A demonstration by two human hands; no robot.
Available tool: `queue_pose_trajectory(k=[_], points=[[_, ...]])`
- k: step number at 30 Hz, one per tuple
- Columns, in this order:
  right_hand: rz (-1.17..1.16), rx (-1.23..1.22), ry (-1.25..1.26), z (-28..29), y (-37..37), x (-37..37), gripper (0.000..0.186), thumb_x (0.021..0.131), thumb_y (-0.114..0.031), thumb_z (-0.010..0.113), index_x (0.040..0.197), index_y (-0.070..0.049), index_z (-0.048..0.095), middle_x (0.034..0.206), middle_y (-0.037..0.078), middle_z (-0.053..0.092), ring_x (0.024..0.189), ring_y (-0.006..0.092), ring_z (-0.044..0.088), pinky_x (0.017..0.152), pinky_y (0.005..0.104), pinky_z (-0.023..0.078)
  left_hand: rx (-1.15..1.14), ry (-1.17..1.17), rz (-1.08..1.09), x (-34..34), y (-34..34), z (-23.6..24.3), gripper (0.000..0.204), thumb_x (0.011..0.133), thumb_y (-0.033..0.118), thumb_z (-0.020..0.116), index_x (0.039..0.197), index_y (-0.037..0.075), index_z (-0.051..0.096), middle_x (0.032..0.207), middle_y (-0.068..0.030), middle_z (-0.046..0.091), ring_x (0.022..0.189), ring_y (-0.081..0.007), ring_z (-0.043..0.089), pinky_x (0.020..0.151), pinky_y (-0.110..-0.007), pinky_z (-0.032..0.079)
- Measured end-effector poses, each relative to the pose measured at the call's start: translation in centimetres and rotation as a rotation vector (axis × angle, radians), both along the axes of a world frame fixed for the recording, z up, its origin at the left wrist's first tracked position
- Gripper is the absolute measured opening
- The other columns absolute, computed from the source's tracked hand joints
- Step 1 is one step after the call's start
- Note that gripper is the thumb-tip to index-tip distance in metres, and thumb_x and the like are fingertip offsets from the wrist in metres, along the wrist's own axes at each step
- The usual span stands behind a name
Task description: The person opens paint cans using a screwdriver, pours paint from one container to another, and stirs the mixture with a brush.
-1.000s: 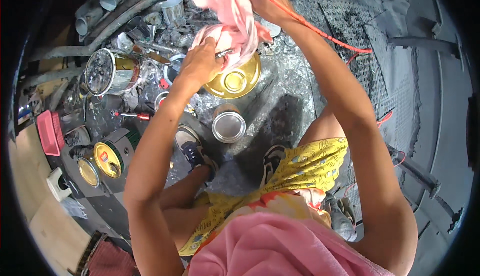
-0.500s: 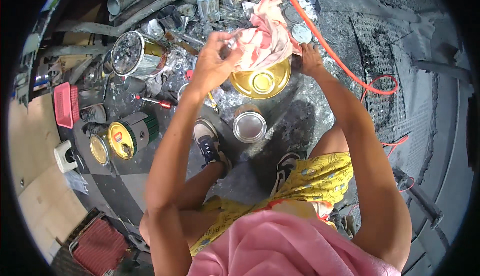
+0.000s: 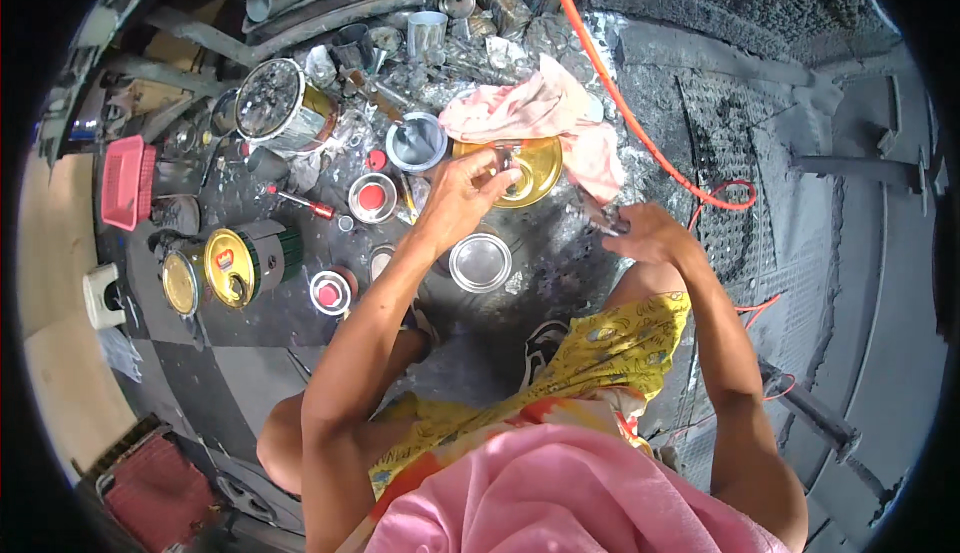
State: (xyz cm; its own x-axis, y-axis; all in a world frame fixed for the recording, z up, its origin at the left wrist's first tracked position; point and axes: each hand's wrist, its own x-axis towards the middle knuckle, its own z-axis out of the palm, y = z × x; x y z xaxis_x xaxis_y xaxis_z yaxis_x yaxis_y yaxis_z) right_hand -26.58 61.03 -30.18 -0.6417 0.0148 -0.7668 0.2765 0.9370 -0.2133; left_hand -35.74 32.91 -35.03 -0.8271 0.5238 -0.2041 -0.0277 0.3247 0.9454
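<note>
1 crumpled pink-and-white cloth (image 3: 525, 108) is draped over the far edge of 1 round gold metal lid (image 3: 542, 171). At the lid's near-left edge, the left hand (image 3: 462, 199)'s grip is narrowed, contents indistinguishable; by the right hand (image 3: 655, 235), near-right of the lid, 1 small blurred grey object (image 3: 600, 216) is pinched.

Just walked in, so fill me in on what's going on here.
A person is crouching or sitting low, working with bare hands. The left hand is over the gold lid, fingers curled; whether it grips anything is hard to tell. The right hand seems to hold a small greyish piece, too blurred to identify. A pink cloth lies partly over the lid, in neither hand. Nearer the person stands a silver-topped can.
</note>
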Motion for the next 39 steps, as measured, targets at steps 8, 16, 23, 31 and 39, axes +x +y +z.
queue_pose_trajectory(k=[8,16,23,31,39], points=[[0.194,-0.063,0.322,-0.8,-0.1,3.3,0.042,0.08,-0.041,0.074,0.106,-0.008,0.076,0.093,0.021,0.073,0.094,0.0376,0.07,0.088,0.0463,0.055,-0.154,0.435,-0.064,-0.6,0.7,0.1,0.023,0.092,0.021,0.073,0.105,0.002,0.072,0.111,-0.013,0.069,0.098,-0.025,0.065,0.088,-0.039,0.051],[0.188,-0.089,0.658,-1.2,-3.2,6.8,0.054,0.074,-0.054,0.081,0.082,-0.002,0.069,0.085,0.015,0.07,0.077,0.0361,0.07,0.073,0.046,0.055,-0.374,0.625,-0.203,-9.4,3.2,-2.1,0.025,0.087,0.03,0.074,0.095,0.006,0.075,0.113,-0.0166,0.07,0.106,-0.0355,0.065,0.094,-0.045,0.05],[-0.5,-0.289,0.757,3.5,5.6,15.4,0.069,0.084,-0.067,0.07,0.073,0.0,0.059,0.066,0.006,0.053,0.059,0.0179,0.052,0.055,0.0358,0.043,-0.643,0.276,-0.151,-10.3,2.5,-1.7,0.037,0.085,0.042,0.074,0.084,0.005,0.072,0.095,-0.0208,0.072,0.093,-0.0375,0.069,0.083,-0.046,0.052],[-0.426,-0.584,0.786,8.9,4.7,16.8,0.085,0.087,-0.085,0.046,0.079,-0.001,0.052,0.078,0.005,0.053,0.072,0.0175,0.053,0.063,0.0346,0.04,-0.473,0.448,-0.33,-10.5,1.0,-2.5,0.037,0.085,0.033,0.076,0.069,0.002,0.067,0.071,-0.0136,0.068,0.077,-0.0326,0.068,0.072,-0.043,0.052],[-0.052,-0.28,0.873,5.4,-1.9,4.0,0.064,0.087,-0.06,0.067,0.108,0.001,0.067,0.095,0.018,0.064,0.087,0.0385,0.065,0.077,0.0448,0.051,-0.324,0.232,-0.12,-6.0,-0.3,-0.3,0.032,0.087,0.031,0.079,0.079,0.002,0.069,0.074,-0.0022,0.059,0.072,-0.013,0.056,0.067,-0.033,0.048]])
